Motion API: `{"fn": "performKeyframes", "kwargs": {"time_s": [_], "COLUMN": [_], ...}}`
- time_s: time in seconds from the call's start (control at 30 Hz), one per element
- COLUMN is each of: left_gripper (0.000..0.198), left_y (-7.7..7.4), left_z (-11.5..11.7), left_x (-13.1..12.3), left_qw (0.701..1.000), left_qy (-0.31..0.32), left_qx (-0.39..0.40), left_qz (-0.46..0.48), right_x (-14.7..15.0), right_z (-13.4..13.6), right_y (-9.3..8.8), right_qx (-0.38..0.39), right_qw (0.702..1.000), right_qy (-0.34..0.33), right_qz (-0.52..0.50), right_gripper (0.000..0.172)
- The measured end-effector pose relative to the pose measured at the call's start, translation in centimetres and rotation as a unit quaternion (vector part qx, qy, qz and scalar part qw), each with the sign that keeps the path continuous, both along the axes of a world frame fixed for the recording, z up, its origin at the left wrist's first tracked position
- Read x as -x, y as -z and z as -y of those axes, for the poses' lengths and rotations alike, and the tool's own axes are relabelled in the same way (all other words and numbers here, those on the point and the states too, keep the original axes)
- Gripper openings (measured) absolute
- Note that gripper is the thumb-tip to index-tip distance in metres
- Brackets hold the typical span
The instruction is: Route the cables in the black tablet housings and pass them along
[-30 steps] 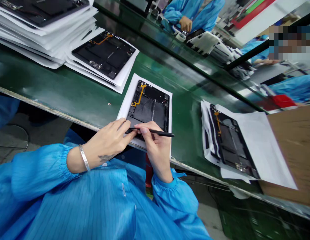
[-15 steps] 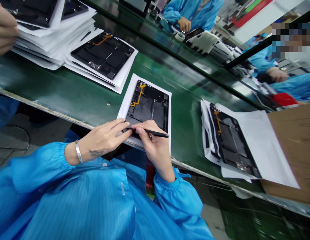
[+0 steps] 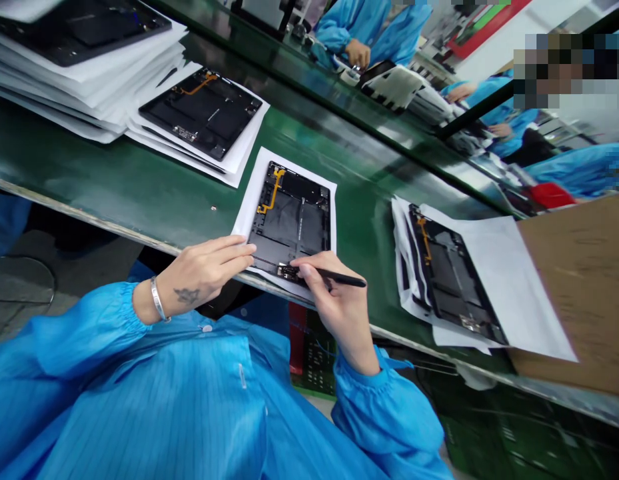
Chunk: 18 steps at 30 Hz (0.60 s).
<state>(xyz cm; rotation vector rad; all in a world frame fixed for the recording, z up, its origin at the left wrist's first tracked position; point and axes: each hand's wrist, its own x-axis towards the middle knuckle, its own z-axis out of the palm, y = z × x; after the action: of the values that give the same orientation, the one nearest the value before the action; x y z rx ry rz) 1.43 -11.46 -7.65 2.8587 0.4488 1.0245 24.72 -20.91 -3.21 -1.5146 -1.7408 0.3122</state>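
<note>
An opened black tablet housing (image 3: 316, 230) lies on a white paper sheet (image 3: 248, 190) near the table's front edge. An orange flex cable (image 3: 274, 192) runs along its upper left side. My left hand (image 3: 204, 270) is open, fingers stretched out, with the tips at the housing's lower left corner. My right hand (image 3: 342, 303) grips slim black tweezers (image 3: 343, 277) like a pen. Their tip is hidden by the fingers, close to a small metallic part (image 3: 285, 271) at the housing's lower edge.
Paper-layered stacks (image 3: 84, 87) stand at the left, beside another housing (image 3: 202, 113) on paper. To the right another housing (image 3: 456, 277) tops a papered pile next to a cardboard sheet (image 3: 579, 287). Co-workers in blue sleeves (image 3: 579, 170) sit across the green table (image 3: 359, 153).
My right hand has moved right and slightly down with the tweezers, uncovering the small metallic part. My left hand has drawn back slightly. Another person's hand at the upper left has left view.
</note>
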Motion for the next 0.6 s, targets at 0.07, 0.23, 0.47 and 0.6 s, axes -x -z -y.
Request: {"fn": "performKeyframes", "kwargs": {"time_s": [0.07,0.23,0.47,0.6], "left_gripper": [0.038,0.028,0.025,0.026], "left_y": [-0.3,-2.1,-2.0,-1.1], "left_z": [0.0,0.3,0.8,0.7], "left_x": [-0.1,-1.4,-3.8,-3.9], "left_qw": [1.000,0.996,0.993,0.994], "left_qy": [0.000,-0.031,-0.025,-0.032], "left_qx": [-0.003,-0.065,-0.073,-0.089], "left_qz": [-0.003,-0.046,-0.092,-0.051], "right_x": [0.0,0.2,0.8,1.1], "right_z": [0.1,0.4,0.8,1.1], "right_y": [0.1,0.3,0.5,0.5], "right_qx": [-0.006,-0.007,-0.042,-0.057], "right_qw": [1.000,1.000,0.998,0.991], "right_qy": [-0.010,-0.003,-0.015,-0.050], "right_qz": [0.005,-0.015,0.039,0.108], "right_gripper": [0.014,0.016,0.014,0.013]}}
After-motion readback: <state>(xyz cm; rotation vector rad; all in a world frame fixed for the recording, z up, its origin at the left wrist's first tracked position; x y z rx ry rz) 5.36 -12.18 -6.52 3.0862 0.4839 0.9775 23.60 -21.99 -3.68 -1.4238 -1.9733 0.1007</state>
